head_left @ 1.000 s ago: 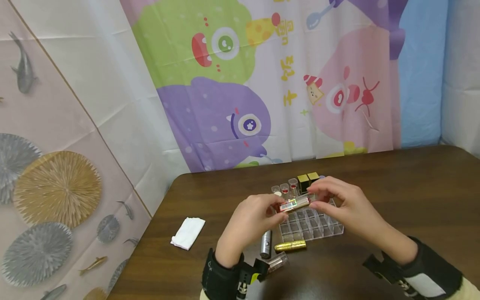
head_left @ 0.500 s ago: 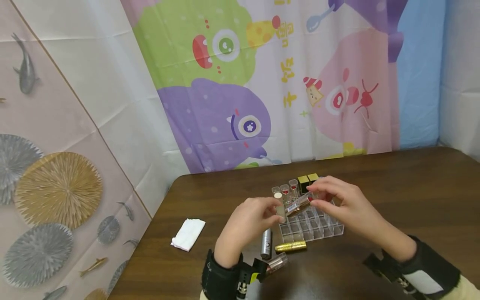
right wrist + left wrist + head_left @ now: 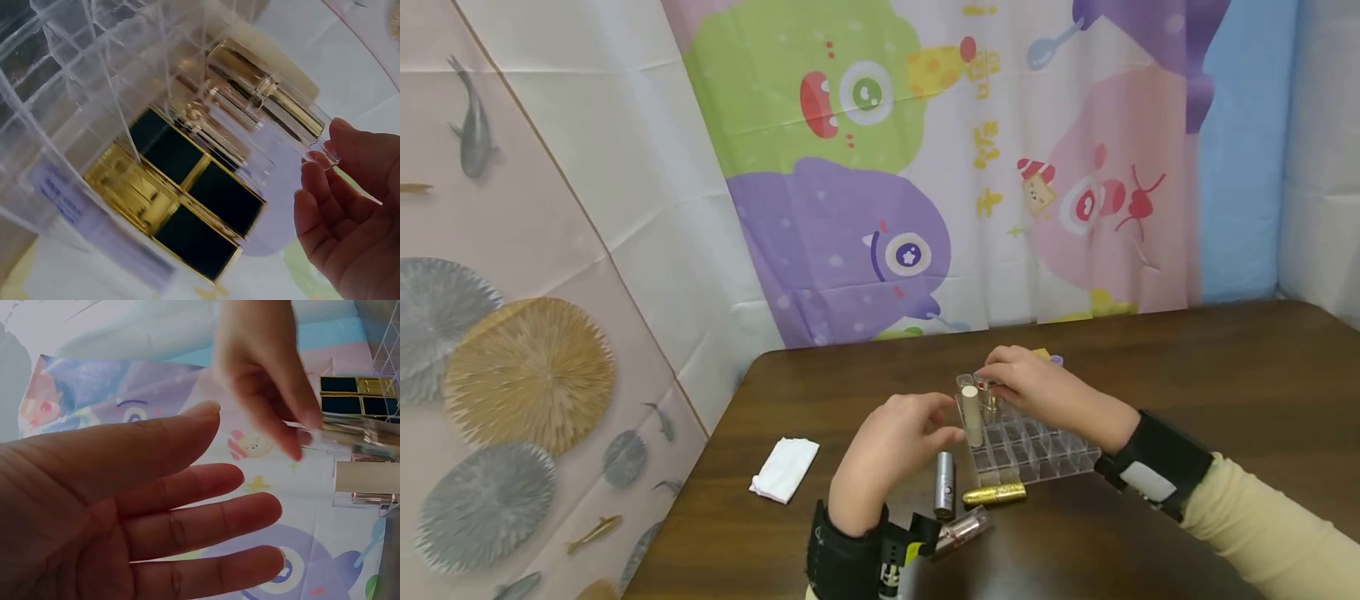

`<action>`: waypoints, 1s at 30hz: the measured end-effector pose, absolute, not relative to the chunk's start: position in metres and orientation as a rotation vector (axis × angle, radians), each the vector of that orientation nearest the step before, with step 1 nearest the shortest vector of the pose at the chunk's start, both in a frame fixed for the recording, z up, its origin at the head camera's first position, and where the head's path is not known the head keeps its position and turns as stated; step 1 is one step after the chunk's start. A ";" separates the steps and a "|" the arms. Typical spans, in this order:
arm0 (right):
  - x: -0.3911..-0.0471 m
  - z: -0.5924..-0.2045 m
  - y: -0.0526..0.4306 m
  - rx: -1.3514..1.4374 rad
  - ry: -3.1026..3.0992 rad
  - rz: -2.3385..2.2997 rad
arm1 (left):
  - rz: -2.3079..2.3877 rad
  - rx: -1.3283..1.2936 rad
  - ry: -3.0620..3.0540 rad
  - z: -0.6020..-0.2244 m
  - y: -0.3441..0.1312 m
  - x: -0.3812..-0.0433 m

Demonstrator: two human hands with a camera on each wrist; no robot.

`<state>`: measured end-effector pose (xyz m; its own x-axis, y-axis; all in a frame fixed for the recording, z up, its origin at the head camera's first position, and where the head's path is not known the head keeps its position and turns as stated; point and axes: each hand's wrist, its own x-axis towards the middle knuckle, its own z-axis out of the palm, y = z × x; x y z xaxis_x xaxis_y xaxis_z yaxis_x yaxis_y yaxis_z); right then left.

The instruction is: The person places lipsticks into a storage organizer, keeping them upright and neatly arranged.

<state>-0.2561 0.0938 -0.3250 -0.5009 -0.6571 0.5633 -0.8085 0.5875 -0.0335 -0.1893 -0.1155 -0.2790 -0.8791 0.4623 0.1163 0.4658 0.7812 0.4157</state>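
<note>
My right hand pinches the clear-capped end of a gold lipstick between thumb and fingertips. The lipstick stands at the back rows of a clear compartmented lipstick organizer, beside a tall beige tube standing in it. Just left of that tube is my left hand, thumb and fingers extended and nothing in them, as the left wrist view shows. Other clear-capped lipsticks and black-and-gold lipsticks stand in the organizer, mostly behind my right hand in the head view.
In front of the organizer lie a silver tube, a gold lipstick and a clear-capped lipstick. A folded white cloth lies to the left on the brown table. A purple tube stands at the organizer's far end.
One second ago both hands held the lipstick above the organizer. My left hand has let go; my right hand has carried the lipstick left and turned it upright among the back rows.
</note>
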 end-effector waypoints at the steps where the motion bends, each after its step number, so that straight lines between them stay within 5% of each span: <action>1: -0.257 -0.327 0.093 1.156 -2.329 0.399 | -0.695 -0.769 -2.954 -0.278 -0.115 -0.189; 14: -0.256 -0.337 0.086 0.912 -2.310 0.389 | -0.678 -0.775 -2.937 -0.263 -0.111 -0.189; 23: -0.261 -0.342 0.078 0.993 -2.132 0.233 | -0.680 -0.763 -2.932 -0.264 -0.120 -0.190; 30: -0.216 -0.356 0.089 1.150 -2.135 0.232 | -0.721 -0.731 -2.945 -0.272 -0.123 -0.185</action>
<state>-0.2160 0.0888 -0.3560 -0.3688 -0.6667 0.6476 -0.7903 0.5917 0.1590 -0.1853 -0.1235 -0.2722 -0.8898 0.4376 0.1297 0.4480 0.7832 0.4311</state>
